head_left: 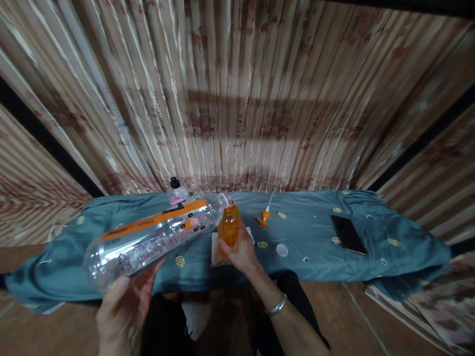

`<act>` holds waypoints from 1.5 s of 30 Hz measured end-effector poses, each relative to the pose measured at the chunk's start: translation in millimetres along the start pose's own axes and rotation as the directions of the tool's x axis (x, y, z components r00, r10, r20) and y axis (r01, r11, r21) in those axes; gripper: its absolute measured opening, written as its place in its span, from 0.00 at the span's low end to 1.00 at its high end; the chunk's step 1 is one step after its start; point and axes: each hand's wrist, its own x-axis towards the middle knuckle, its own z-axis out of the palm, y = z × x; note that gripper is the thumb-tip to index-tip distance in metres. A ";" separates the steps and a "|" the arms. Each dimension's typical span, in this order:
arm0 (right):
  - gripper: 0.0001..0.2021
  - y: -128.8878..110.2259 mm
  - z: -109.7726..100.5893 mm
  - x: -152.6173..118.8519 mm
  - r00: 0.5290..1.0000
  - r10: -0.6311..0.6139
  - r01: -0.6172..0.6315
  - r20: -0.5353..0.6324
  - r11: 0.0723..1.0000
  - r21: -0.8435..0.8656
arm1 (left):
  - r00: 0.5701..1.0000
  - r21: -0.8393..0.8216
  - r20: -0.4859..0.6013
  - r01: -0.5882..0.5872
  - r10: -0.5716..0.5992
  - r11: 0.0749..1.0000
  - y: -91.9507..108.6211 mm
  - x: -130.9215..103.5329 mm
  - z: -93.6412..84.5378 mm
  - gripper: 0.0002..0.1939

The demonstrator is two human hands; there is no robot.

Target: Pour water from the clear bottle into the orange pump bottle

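Observation:
My left hand grips a large clear plastic bottle with an orange-and-silver label. The bottle is tilted, its mouth at the upper right and lying against the open neck of a small orange bottle. Closed round that orange bottle is my right hand, which wears a silver bracelet at the wrist. I cannot tell whether liquid passes between the two. Under the orange bottle is a folded pale cloth. To its right lies an orange pump top with a clear tube.
A teal patterned cloth covers the table. Behind the large bottle stands a small clear bottle with a black cap. A white round lid and a dark phone lie on the right. A striped curtain hangs close behind.

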 end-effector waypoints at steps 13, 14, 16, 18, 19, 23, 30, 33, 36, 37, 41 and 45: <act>0.37 1.3 -2.2 0.5 0.999 0.013 -0.013 0.030 1.000 0.001 | 1.000 -0.025 -0.021 0.018 -0.018 1.000 0.9 1.1 1.4 0.34; 0.37 1.5 -2.0 0.4 0.999 0.011 -0.011 0.030 1.000 0.003 | 1.000 -0.023 -0.018 0.018 -0.019 1.000 1.4 0.8 1.0 0.34; 0.36 1.7 -1.5 0.4 1.000 0.008 -0.008 0.030 1.000 0.006 | 1.000 -0.022 -0.013 0.017 -0.017 1.000 1.9 0.5 -0.3 0.34; 0.36 1.7 -1.1 0.6 1.000 0.006 -0.006 0.026 1.000 0.011 | 1.000 -0.024 0.000 0.014 -0.014 1.000 1.3 0.9 -1.6 0.34; 0.36 1.6 -1.0 0.6 1.000 0.004 -0.004 0.023 1.000 0.013 | 1.000 -0.025 0.011 0.014 -0.014 1.000 0.6 1.2 -2.2 0.33; 0.37 0.7 -1.6 1.1 1.000 -0.015 0.015 0.017 1.000 0.012 | 0.999 -0.026 0.035 0.009 -0.008 1.000 -2.0 2.2 -3.1 0.32; 0.37 1.8 -1.2 0.6 1.000 -0.018 0.018 0.009 1.000 0.007 | 1.000 -0.023 0.028 0.003 -0.002 1.000 -0.8 1.7 -6.0 0.33; 0.38 3.2 -0.1 0.0 1.000 -0.029 0.029 -0.008 1.000 0.008 | 0.999 -0.024 0.034 0.003 -0.002 1.000 -1.4 2.7 -8.0 0.32; 0.38 3.2 0.4 -0.1 1.000 -0.020 0.020 -0.002 1.000 0.011 | 0.999 -0.031 0.036 0.003 -0.002 1.000 -2.3 3.5 -8.5 0.33; 0.38 2.9 0.3 -0.1 1.000 -0.019 0.019 0.003 1.000 0.013 | 0.999 -0.033 0.036 0.005 -0.004 0.999 -2.4 3.5 -8.3 0.33; 0.38 1.7 -0.4 0.3 1.000 -0.020 0.020 0.004 1.000 0.007 | 0.999 -0.034 0.037 0.009 -0.008 0.999 -2.0 2.5 -6.7 0.34; 0.38 1.7 -1.4 0.1 1.000 -0.012 0.012 0.010 1.000 -0.009 | 1.000 -0.035 0.025 -0.001 0.002 0.999 -0.5 1.0 -5.1 0.36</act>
